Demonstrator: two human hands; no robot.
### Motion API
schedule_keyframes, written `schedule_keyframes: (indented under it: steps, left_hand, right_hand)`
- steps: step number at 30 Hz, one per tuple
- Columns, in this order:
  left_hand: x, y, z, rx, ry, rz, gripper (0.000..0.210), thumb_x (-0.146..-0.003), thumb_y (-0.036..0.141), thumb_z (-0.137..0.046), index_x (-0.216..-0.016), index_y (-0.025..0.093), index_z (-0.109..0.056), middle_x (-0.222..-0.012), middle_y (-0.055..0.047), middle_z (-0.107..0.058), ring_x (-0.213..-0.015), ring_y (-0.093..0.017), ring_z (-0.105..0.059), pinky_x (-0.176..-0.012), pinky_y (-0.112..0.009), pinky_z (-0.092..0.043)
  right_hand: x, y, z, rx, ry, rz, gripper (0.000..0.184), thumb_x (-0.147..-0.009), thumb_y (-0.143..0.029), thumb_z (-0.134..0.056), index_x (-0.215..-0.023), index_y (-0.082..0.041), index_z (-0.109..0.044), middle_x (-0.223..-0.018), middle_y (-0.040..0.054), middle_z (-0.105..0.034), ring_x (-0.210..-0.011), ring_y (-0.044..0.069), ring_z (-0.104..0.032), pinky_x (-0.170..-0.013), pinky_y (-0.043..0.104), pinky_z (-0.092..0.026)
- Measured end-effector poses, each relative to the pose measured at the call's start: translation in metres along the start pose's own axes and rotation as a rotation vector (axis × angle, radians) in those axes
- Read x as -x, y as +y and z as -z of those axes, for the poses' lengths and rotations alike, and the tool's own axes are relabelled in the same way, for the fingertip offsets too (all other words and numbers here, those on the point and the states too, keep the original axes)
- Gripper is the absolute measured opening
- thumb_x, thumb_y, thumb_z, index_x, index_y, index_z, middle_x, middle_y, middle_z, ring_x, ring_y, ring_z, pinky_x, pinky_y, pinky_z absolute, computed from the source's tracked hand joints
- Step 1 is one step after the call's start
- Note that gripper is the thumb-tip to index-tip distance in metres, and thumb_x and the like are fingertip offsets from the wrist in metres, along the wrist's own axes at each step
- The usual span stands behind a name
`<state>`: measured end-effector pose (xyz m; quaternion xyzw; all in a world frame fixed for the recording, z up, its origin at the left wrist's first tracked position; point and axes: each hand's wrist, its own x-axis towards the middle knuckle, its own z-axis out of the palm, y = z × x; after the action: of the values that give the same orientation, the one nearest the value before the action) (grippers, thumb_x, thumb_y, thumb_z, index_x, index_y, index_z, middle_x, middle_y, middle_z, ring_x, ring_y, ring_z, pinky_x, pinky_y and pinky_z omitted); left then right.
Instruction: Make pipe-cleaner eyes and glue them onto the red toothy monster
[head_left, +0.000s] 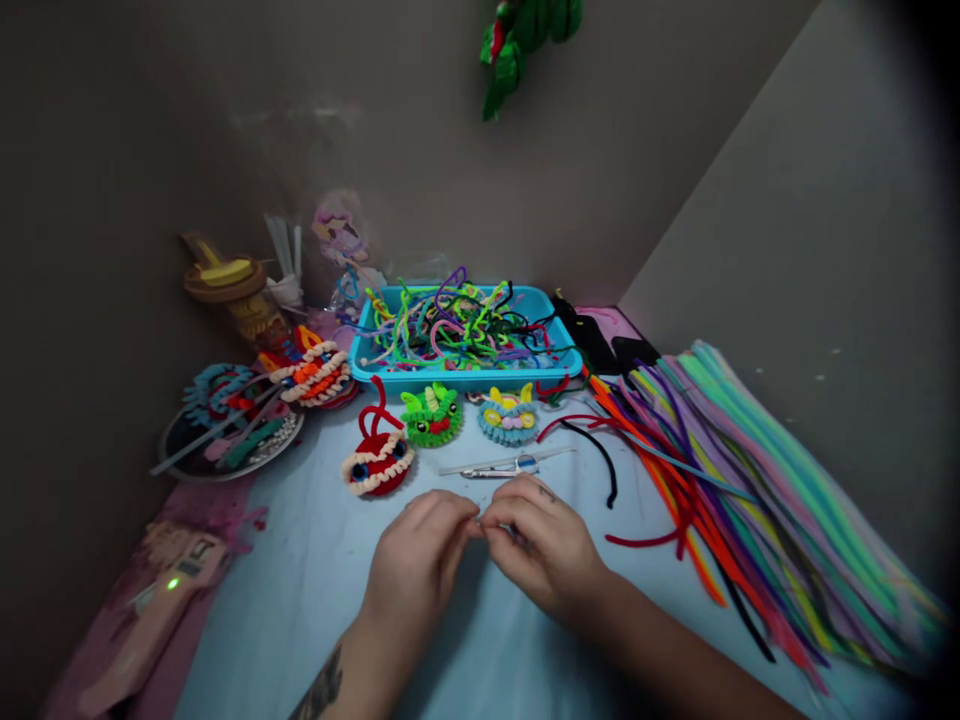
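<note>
My left hand (424, 545) and my right hand (544, 545) meet fingertip to fingertip above the blue table cover (315, 600). Both are closed in a pinch; whatever they hold is too small or hidden to make out. Just beyond them lie small scissors (495, 468). Left of the scissors sits a red pipe-cleaner head (388, 472) with a cream band and blue eyes. Behind it are a green pipe-cleaner dragon head (433, 418) and a light blue one (510, 420) with yellow eyes.
A blue basket (465, 378) of pipe-cleaner scraps stands at the back. Bundled long pipe cleaners (780, 480) spread along the right. On the left are a metal bowl (225, 465) with beads and figures, a pink glue gun (161, 620) with a lit green light, and a lidded cup (244, 300).
</note>
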<state>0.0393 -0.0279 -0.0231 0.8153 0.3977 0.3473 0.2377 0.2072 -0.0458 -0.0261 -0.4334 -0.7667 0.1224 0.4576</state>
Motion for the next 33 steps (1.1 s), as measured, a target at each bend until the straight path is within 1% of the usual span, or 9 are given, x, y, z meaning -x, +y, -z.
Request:
schedule_keyframes:
  steps: [3,7,11,17,21,24,27,33]
  left_hand:
    - [0.000,0.002,0.001,0.098,-0.027,0.011,0.011,-0.086,0.014,-0.052,-0.086,0.019,-0.062,-0.077,-0.003,-0.068,-0.070,-0.014,-0.063,-0.065,-0.022,-0.049]
    - [-0.001,0.006,0.002,0.129,-0.009,0.002,0.012,-0.084,0.014,-0.055,-0.090,0.019,-0.064,-0.078,-0.004,-0.070,-0.070,-0.015,-0.064,-0.064,-0.022,-0.049]
    - [-0.002,0.007,0.004,0.129,-0.011,-0.013,0.011,-0.083,0.012,-0.056,-0.086,0.019,-0.065,-0.077,-0.003,-0.070,-0.069,-0.014,-0.065,-0.064,-0.021,-0.050]
    - [-0.005,0.004,0.011,0.182,-0.014,-0.094,0.008,-0.084,0.013,-0.058,-0.082,0.019,-0.064,-0.072,-0.002,-0.068,-0.065,-0.012,-0.064,-0.061,-0.018,-0.049]
    - [-0.008,0.002,0.012,0.211,-0.011,-0.176,0.009,-0.085,0.013,-0.056,-0.082,0.018,-0.063,-0.070,-0.002,-0.067,-0.064,-0.011,-0.064,-0.061,-0.017,-0.049]
    - [-0.009,0.002,0.011,0.201,-0.007,-0.207,0.009,-0.085,0.012,-0.056,-0.082,0.017,-0.062,-0.070,-0.002,-0.066,-0.065,-0.011,-0.063,-0.061,-0.017,-0.049]
    - [-0.008,0.003,0.008,0.190,-0.013,-0.206,0.010,-0.086,0.012,-0.054,-0.083,0.018,-0.061,-0.069,-0.001,-0.066,-0.064,-0.011,-0.063,-0.061,-0.017,-0.048]
    - [-0.003,0.005,0.005,0.161,-0.002,-0.163,0.014,-0.086,0.008,-0.051,-0.088,0.018,-0.061,-0.072,-0.002,-0.065,-0.067,-0.011,-0.063,-0.063,-0.017,-0.049]
  right_hand:
    - [0.001,-0.002,-0.001,-0.015,0.018,-0.018,0.014,-0.081,-0.008,-0.051,-0.077,-0.020,-0.056,-0.073,0.0014,-0.056,-0.071,0.015,-0.054,-0.064,0.026,-0.047]
    - [0.002,-0.005,-0.001,-0.003,0.037,-0.050,0.014,-0.079,-0.007,-0.049,-0.076,-0.020,-0.054,-0.073,0.0021,-0.055,-0.072,0.016,-0.054,-0.065,0.028,-0.047]
    - [0.002,-0.008,0.002,-0.005,0.037,-0.008,0.015,-0.081,-0.006,-0.047,-0.079,-0.019,-0.054,-0.074,0.0026,-0.055,-0.072,0.016,-0.053,-0.068,0.030,-0.047]
    - [0.002,-0.008,0.011,-0.085,-0.058,0.038,0.015,-0.085,-0.006,-0.049,-0.089,-0.018,-0.058,-0.081,0.0046,-0.058,-0.078,0.015,-0.055,-0.073,0.029,-0.049]
    - [0.001,-0.007,0.015,-0.125,-0.087,0.028,0.014,-0.085,-0.006,-0.051,-0.086,-0.017,-0.058,-0.078,0.0043,-0.058,-0.077,0.014,-0.055,-0.072,0.027,-0.048]
    - [0.001,-0.006,0.015,-0.148,-0.097,0.008,0.012,-0.083,-0.006,-0.055,-0.082,-0.018,-0.057,-0.077,0.0034,-0.058,-0.074,0.014,-0.055,-0.070,0.026,-0.048]
    - [0.002,-0.007,0.012,-0.168,-0.060,-0.007,0.013,-0.080,-0.006,-0.058,-0.078,-0.018,-0.056,-0.074,0.0020,-0.057,-0.071,0.013,-0.054,-0.066,0.025,-0.047]
    - [-0.001,-0.014,0.006,-0.126,0.064,0.006,0.017,-0.078,-0.002,-0.053,-0.076,-0.019,-0.053,-0.070,0.0012,-0.054,-0.067,0.013,-0.052,-0.063,0.026,-0.046]
